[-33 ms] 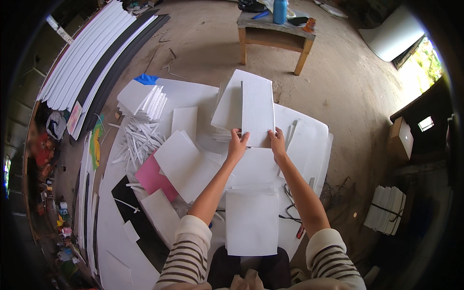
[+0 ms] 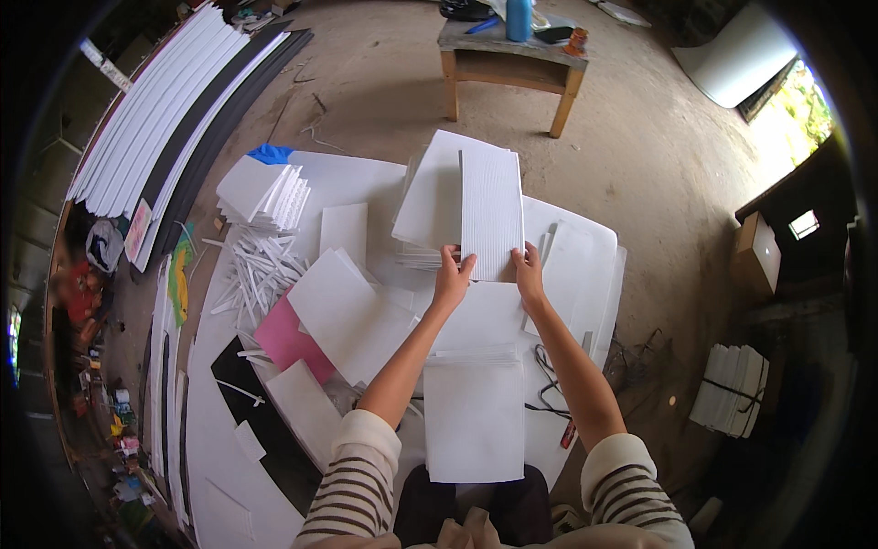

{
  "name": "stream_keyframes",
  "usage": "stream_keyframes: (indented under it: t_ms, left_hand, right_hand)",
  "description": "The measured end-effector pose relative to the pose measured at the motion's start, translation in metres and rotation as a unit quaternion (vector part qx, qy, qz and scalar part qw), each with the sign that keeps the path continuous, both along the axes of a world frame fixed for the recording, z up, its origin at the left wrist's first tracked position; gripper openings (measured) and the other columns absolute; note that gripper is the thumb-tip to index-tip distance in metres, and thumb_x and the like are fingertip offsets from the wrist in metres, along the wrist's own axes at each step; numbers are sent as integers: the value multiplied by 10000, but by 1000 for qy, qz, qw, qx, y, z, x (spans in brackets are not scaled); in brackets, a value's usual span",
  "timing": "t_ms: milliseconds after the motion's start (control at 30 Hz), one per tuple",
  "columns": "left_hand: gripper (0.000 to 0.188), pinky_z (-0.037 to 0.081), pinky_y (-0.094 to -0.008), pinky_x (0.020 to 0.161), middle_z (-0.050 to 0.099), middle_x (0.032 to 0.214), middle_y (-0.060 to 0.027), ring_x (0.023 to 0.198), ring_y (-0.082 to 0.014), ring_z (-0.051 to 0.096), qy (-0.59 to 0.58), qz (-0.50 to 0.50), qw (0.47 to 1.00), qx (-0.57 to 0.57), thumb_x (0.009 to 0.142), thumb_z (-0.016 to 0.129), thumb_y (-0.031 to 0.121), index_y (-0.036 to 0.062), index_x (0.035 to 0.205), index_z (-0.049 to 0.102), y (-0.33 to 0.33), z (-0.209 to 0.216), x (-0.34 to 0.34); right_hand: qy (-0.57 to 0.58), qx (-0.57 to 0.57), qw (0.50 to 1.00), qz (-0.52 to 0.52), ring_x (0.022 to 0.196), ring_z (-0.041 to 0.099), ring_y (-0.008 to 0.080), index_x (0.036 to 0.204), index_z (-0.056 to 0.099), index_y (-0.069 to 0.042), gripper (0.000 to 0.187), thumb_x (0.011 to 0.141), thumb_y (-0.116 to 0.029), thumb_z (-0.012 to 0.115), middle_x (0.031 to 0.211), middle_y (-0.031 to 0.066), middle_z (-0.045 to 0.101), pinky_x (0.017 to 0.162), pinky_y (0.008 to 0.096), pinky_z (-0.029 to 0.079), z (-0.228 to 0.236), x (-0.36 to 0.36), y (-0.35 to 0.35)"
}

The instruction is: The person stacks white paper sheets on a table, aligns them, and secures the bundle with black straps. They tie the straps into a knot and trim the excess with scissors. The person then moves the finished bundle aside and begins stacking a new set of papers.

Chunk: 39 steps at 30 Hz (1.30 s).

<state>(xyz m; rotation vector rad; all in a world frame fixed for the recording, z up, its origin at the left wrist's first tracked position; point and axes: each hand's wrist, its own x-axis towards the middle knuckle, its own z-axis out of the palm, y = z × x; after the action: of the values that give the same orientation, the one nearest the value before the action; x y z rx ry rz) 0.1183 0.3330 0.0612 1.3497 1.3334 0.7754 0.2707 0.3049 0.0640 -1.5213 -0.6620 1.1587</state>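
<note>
Both hands hold a white panel with fine lengthwise lines (image 2: pixel 492 206) by its near end, above the middle of the white work surface (image 2: pixel 393 174). My left hand (image 2: pixel 452 274) grips its left near corner, thumb on the face. My right hand (image 2: pixel 528 273) grips the right near corner in the same way. The fingers underneath are partly hidden. Just behind and left of the panel lies a pile of white sheets (image 2: pixel 428 192), partly covered by it. Close to my lap sits another neat stack of white sheets (image 2: pixel 474 421).
Left on the surface are a stack of white pieces (image 2: pixel 251 188), a heap of thin white strips (image 2: pixel 251 274), a pink sheet (image 2: pixel 291 340) and loose white sheets (image 2: pixel 347 311). More white sheets (image 2: pixel 581 270) and a black cord (image 2: pixel 546 389) lie right. A small table (image 2: pixel 512 59) stands beyond.
The panel and both hands have shifted slightly to the right relative to the pile behind. My grip looks the same, and the whole view has moved a little.
</note>
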Motion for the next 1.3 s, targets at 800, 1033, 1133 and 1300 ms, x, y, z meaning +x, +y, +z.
stream_keyframes:
  t_ms: [800,1033,1133,1300]
  left_hand:
    - [324,394,-349,825,492,1053,-101,1011,-245,455,84,32,961,262,781,522,66,54,1101,467,6,20,-23]
    - [678,237,-386,991,262,1307,-205,1194,-342,260,251,41,958,134,769,563,336,-29,1255,263,85,-9,-97]
    - [695,240,-388,989,236,1317,-222,1196,-346,255,235,6,967,98,761,572,335,-25,1263,253,93,-9,-83]
    - [675,293,-404,936,394,1121,-207,1055,-367,367,291,45,947,128,767,562,323,-29,1253,254,80,-25,-73]
  right_hand:
    - [-291,6,956,-37,982,436,319,1178,395,7,417,814,-169,497,1110,208,414,871,378,348,-50,79,-22]
    - [-121,-6,987,104,1109,401,306,1245,298,54,525,843,-245,457,1228,226,347,915,340,342,-24,-40,53]
    - [-134,-41,986,89,1150,352,316,1266,235,67,575,842,-246,462,1255,230,310,945,347,311,-37,-52,67]
    - [-167,-98,978,72,1007,443,218,1277,218,40,562,835,-185,480,1143,183,426,883,297,325,-46,-59,71]
